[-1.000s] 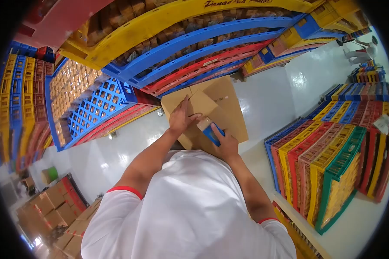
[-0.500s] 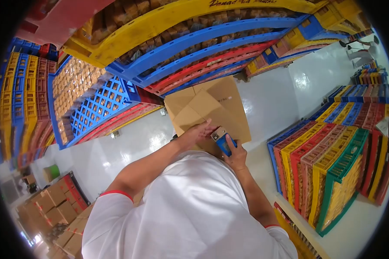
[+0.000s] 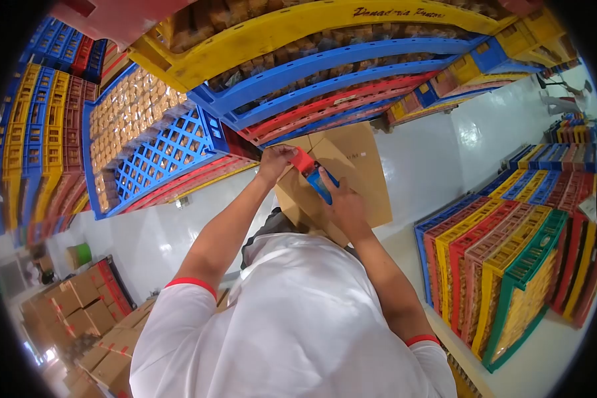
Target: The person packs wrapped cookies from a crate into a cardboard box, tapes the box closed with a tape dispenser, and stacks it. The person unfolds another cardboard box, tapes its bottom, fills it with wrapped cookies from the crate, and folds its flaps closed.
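My right hand [image 3: 346, 204] is closed around the blue handle of a tape dispenser [image 3: 322, 184], held above an open cardboard box [image 3: 368, 159]. A short piece of red tape [image 3: 303, 160] stretches from the dispenser's head. Its free end is pinched in the fingers of my left hand [image 3: 276, 164]. The box stands right in front of my body, with flaps showing on its upper side. What lies inside it is hidden.
Stacked blue crates [image 3: 338, 56] of packaged goods rise just beyond the box. At left is a blue crate [image 3: 159, 149] full of wrapped items. More stacks, one with a green crate [image 3: 521, 285], stand at right. Taped cartons [image 3: 89, 305] sit at lower left.
My left hand has moved up and left, drawing red tape out of the dispenser. The dispenser in my right hand has shifted up and left and turned its head toward the left hand.
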Demonstrator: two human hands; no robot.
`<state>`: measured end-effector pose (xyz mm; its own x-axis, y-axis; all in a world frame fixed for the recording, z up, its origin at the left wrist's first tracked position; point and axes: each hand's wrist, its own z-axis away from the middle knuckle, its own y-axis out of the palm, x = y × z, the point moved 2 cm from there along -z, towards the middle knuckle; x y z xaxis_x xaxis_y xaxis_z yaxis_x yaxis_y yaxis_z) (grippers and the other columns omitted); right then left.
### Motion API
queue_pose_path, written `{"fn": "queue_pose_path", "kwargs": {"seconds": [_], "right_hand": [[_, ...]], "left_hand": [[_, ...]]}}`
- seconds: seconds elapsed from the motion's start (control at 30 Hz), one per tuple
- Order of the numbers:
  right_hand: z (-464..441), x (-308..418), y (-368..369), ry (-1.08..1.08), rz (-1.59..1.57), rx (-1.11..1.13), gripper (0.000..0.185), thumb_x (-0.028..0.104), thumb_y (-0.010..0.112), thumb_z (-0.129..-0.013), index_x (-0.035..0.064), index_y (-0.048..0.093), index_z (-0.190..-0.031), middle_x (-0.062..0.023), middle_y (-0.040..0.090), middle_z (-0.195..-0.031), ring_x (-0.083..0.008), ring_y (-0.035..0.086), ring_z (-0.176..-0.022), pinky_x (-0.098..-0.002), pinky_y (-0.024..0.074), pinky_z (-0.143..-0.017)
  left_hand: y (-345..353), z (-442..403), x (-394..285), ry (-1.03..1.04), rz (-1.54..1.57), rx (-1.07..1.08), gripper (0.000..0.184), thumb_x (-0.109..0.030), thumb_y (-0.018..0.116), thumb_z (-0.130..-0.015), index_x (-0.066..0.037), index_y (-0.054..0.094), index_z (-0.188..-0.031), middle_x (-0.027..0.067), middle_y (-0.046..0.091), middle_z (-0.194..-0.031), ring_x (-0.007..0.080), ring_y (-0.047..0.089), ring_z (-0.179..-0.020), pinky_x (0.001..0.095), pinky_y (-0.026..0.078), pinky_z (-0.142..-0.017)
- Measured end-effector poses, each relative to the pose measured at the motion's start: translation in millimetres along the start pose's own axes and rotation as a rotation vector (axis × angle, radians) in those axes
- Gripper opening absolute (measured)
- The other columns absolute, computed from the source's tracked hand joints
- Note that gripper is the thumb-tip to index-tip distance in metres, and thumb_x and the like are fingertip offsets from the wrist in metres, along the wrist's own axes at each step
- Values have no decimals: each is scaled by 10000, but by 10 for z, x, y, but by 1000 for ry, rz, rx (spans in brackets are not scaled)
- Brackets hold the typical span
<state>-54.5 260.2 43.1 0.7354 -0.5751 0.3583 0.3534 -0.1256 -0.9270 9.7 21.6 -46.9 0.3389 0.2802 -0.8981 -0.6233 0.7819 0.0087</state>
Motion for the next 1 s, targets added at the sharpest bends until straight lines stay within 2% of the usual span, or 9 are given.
{"fn": "queue_pose_path", "kwargs": {"seconds": [0.23, 0.33, 0.43, 0.5, 0.53, 0.67, 0.73, 0.97, 1.0], "right_hand": [[-256, 121, 85, -63, 36, -88, 750, 289, 755, -874, 290, 469, -1568, -187, 617, -1015, -372, 716, -736, -463, 598, -674], [-304, 176, 40, -75, 32, -67, 743, 276, 763, -856, 265, 498, -1550, -193, 630, -993, -380, 722, -743, -478, 597, -684], [-360, 152, 51, -69, 2, -34, 746, 302, 771, -852, 251, 503, -1546, -201, 653, -1018, -384, 726, -761, -487, 595, -697], [-397, 199, -15, -53, 20, 2, 748, 321, 773, -852, 242, 503, -1545, -204, 666, -1014, -388, 726, -766, -489, 594, -703], [-422, 202, -36, -35, 42, 24, 751, 340, 775, -852, 232, 504, -1544, -207, 679, -1009, -391, 726, -771, -491, 593, -708], [-569, 222, -84, -47, 80, 57, 736, 369, 769, -863, 215, 511, -1535, -219, 696, -977, -392, 727, -793, -486, 589, -723], [-518, 229, -106, -74, 59, 90, 714, 367, 763, -870, 199, 524, -1521, -226, 697, -917, -387, 723, -800, -484, 587, -735], [986, -521, -395, 85, 165, 301, 821, 223, 759, -826, 237, 433, -1579, -203, 647, -1010, -368, 712, -766, -477, 590, -684], [1278, -681, -437, 108, 196, 332, 836, 234, 770, -817, 254, 432, -1581, -184, 634, -991, -359, 707, -762, -471, 590, -672]], "left_hand": [[-42, -279, 297, 119, -36, -68, 221, -180, 819, -897, -36, 746, -1049, 45, 755, -970, 95, 667, -830, 263, 512, -733], [23, -300, 564, 128, -181, -54, 291, -227, 801, -914, -6, 743, -1095, 82, 760, -957, 154, 702, -903, 292, 535, -773], [132, -128, 590, 227, -750, -474, 314, -253, 746, -939, 16, 750, -1101, 200, 764, -971, 373, 731, -968, 415, 551, -888], [170, -16, 333, 248, -449, -234, 387, -364, 607, -1020, -45, 735, -1199, 254, 738, -1050, 477, 669, -1068, 473, 522, -940], [180, -7, 362, 157, -347, -36, 493, -470, 462, -1067, -98, 710, -1274, 247, 724, -1114, 471, 651, -1096, 495, 509, -952], [341, 279, 166, 256, -378, -81, 591, -528, 365, -1085, -79, 723, -1222, 247, 724, -1121, 475, 647, -1100, 515, 497, -966], [381, 364, 182, 169, -522, -128, 628, -539, 295, -1095, -84, 707, -1226, 249, 721, -1115, 483, 642, -1095, 541, 491, -957], [523, 364, 162, 146, -840, -191, 560, -513, 292, -1103, -132, 658, -1289, 245, 707, -1175, 469, 654, -1085, 568, 505, -949], [544, 405, 51, 86, -828, -85, 564, -499, 364, -1091, -94, 556, -1434, 246, 624, -1373, 447, 604, -1233, 551, 474, -1039]]}}
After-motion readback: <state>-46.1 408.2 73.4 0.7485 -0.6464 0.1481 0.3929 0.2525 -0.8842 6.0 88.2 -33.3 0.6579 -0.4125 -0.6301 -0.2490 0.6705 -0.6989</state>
